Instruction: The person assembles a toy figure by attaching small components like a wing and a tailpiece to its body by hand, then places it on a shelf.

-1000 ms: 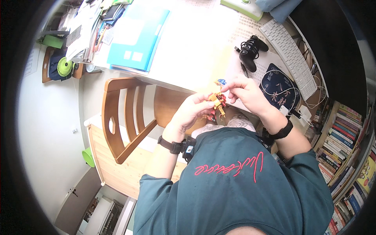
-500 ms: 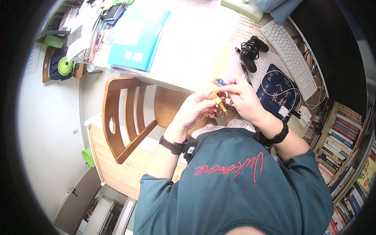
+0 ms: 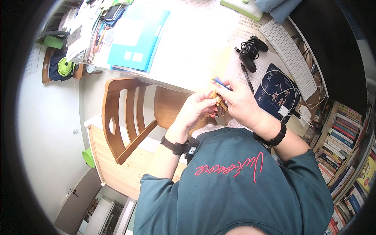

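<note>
Between my hands, just off the desk's near edge, is a small toy figure (image 3: 217, 98) with gold, red and some blue parts. My left hand (image 3: 190, 112) is closed on its gold and red body, thumb pressed across the front. A narrow blue piece (image 3: 221, 83) sticks out at the fingertips of my right hand (image 3: 243, 102), which pinches it above the figure's top. Whether the blue piece is joined to the figure is hidden by my fingers. Some red parts show below, near my left fingers.
A blue folder (image 3: 137, 39) lies on the white desk (image 3: 184, 43). To the right are a black game controller (image 3: 252, 53), a pen (image 3: 246, 76), a dark blue mat (image 3: 275, 92) with a white cable, and a white keyboard (image 3: 290, 56). A wooden chair (image 3: 131, 113) stands left of me.
My right hand has turned and shifted slightly, and the blue piece now shows more clearly at its fingertips. More of the pen is uncovered. My left hand keeps its hold on the figure.
</note>
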### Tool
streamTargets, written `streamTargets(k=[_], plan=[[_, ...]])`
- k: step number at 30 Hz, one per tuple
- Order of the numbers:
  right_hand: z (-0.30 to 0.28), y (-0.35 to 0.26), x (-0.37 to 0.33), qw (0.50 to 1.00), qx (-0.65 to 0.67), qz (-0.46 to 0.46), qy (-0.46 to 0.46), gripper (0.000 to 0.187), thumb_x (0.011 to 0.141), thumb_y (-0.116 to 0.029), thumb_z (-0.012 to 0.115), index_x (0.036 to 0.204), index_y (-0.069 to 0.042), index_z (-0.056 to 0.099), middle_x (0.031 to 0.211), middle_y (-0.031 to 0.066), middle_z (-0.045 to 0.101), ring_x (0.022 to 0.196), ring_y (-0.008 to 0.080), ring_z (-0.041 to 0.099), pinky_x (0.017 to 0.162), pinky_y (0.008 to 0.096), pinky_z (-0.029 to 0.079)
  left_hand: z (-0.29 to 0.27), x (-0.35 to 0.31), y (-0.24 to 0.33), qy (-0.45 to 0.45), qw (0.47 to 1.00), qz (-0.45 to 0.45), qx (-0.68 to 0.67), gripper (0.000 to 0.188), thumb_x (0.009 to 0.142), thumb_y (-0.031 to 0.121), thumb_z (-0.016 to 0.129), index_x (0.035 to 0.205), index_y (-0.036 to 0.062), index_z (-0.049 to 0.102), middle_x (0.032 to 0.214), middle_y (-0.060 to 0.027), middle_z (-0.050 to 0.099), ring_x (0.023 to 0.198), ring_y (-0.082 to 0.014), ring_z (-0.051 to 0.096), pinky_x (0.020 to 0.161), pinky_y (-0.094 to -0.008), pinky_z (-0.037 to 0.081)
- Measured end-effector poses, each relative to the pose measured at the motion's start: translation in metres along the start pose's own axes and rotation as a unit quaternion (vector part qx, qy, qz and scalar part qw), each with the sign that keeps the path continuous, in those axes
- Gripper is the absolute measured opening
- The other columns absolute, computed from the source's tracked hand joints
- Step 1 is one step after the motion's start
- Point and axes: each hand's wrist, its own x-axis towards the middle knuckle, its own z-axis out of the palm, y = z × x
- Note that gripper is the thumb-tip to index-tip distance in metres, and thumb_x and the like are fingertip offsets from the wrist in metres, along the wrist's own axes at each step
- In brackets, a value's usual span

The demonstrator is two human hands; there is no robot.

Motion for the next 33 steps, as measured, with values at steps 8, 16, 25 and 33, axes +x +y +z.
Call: streamTargets(k=[8,16,25,33], plan=[[-0.008,0.009,-0.001,0.995,0.054,0.061,0.055,0.023,0.078,0.001,0.053,0.095,0.000,0.068,0.093,0.0188,0.059,0.080,0.0315,0.061,0.072,0.0359,0.049,-0.001,0.000,0.003,-0.002,0.999,0.005,-0.050,0.025,0.091,0.013,0.061,0.113,0.0018,0.060,0.101,-0.0051,0.066,0.086,-0.0113,0.064,0.074,-0.0256,0.054],[-0.003,-0.002,-0.003,0.992,0.093,0.073,0.039,0.021,0.078,0.003,0.055,0.096,0.001,0.065,0.092,0.0185,0.057,0.074,0.0310,0.059,0.068,0.0371,0.048,-0.004,0.003,-0.001,-0.006,0.997,0.015,-0.080,0.027,0.091,0.012,0.060,0.116,0.0021,0.058,0.104,-0.0054,0.065,0.089,-0.0114,0.063,0.076,-0.0267,0.054],[-0.001,0.000,-0.006,0.997,0.053,0.047,0.020,0.026,0.077,0.002,0.057,0.101,-0.001,0.066,0.096,0.0203,0.057,0.077,0.0335,0.060,0.070,0.0389,0.050,-0.005,0.004,-0.005,-0.019,0.995,0.015,-0.093,0.028,0.091,0.014,0.059,0.116,0.0023,0.057,0.103,-0.0050,0.065,0.087,-0.0118,0.063,0.077,-0.0281,0.054],[-0.005,-0.009,-0.007,0.998,0.023,0.040,0.039,0.036,0.074,-0.019,0.070,0.107,-0.005,0.067,0.096,0.0203,0.058,0.080,0.0317,0.061,0.073,0.0378,0.051,-0.006,-0.001,-0.005,0.005,0.993,0.025,-0.118,0.031,0.091,0.015,0.058,0.118,0.0006,0.055,0.105,-0.0074,0.064,0.090,-0.0134,0.063,0.084,-0.0318,0.054]])
